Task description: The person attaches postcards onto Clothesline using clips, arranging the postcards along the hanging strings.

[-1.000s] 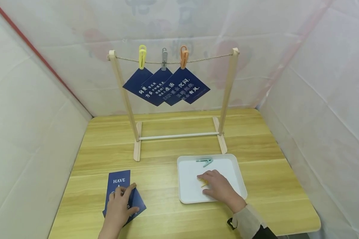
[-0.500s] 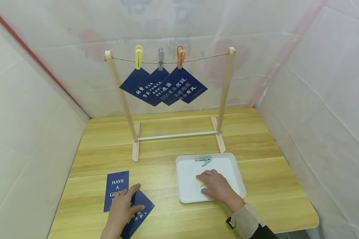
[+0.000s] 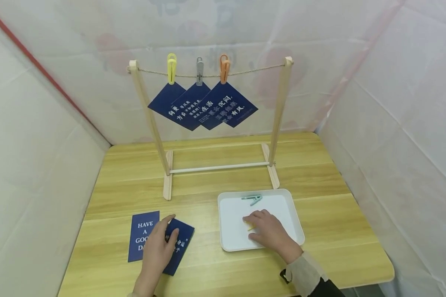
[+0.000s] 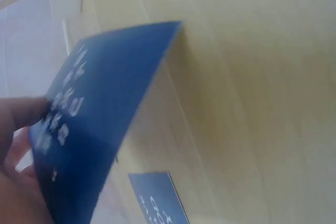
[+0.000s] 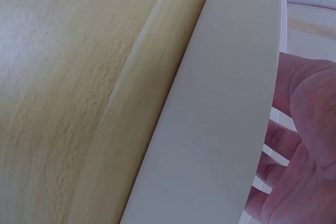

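Here's the blue card, pinched between the thumb and fingers of the left hand, tilted over the surface! Left of those fingers, a lettered card lies flat. Across to the right hand: fingers loosely spread about a yellow clip in the white tray, contact impossible to tell. Just beyond those fingers, a green clip; farther off, three cards hang.
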Demonstrator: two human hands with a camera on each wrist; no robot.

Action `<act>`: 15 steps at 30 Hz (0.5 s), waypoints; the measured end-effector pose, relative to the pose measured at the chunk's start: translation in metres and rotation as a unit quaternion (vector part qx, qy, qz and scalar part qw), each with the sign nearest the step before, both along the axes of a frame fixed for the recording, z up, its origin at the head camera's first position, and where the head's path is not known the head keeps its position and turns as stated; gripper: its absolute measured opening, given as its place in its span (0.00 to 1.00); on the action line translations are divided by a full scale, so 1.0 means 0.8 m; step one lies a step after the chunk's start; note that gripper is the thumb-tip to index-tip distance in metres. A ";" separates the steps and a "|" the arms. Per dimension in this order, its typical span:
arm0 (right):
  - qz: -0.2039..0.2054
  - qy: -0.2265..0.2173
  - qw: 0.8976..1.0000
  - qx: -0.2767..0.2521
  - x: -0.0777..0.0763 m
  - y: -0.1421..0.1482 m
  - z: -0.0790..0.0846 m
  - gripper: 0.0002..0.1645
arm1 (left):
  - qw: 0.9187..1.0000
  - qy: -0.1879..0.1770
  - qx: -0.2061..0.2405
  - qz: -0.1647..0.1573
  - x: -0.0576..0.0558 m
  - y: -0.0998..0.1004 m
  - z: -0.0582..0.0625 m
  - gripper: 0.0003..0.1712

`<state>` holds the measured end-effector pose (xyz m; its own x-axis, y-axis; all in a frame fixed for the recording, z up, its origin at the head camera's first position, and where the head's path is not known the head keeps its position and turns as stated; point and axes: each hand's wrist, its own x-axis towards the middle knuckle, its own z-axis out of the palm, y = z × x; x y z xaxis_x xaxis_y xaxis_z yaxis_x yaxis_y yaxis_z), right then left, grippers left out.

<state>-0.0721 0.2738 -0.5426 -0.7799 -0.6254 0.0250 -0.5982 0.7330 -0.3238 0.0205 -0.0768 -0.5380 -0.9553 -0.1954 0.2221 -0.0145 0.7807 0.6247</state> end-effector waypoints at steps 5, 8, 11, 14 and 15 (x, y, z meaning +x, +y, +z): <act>-0.006 -0.004 1.000 -0.010 0.003 0.001 0.002 0.28 | 0.996 0.082 0.047 0.003 -0.010 0.003 0.003 0.25; -0.003 -0.001 1.000 -0.008 0.003 0.001 0.002 0.28 | 0.992 0.088 0.086 0.017 -0.013 0.007 0.007 0.27; 0.001 0.000 1.000 -0.006 0.000 0.000 0.001 0.29 | 0.986 0.076 0.144 0.032 -0.015 0.011 0.012 0.31; 0.005 0.003 1.000 -0.005 -0.001 -0.002 0.001 0.31 | 0.974 0.055 0.216 0.038 -0.014 0.017 0.025 0.35; 0.006 0.006 1.000 -0.003 -0.001 -0.002 0.000 0.32 | 0.969 0.050 0.238 0.038 -0.014 0.019 0.032 0.36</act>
<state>-0.0728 0.2718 -0.5424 -0.7716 -0.6350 0.0380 -0.6114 0.7237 -0.3202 0.0096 -0.0613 -0.5126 -0.9129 -0.3664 0.1801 0.0188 0.4029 0.9150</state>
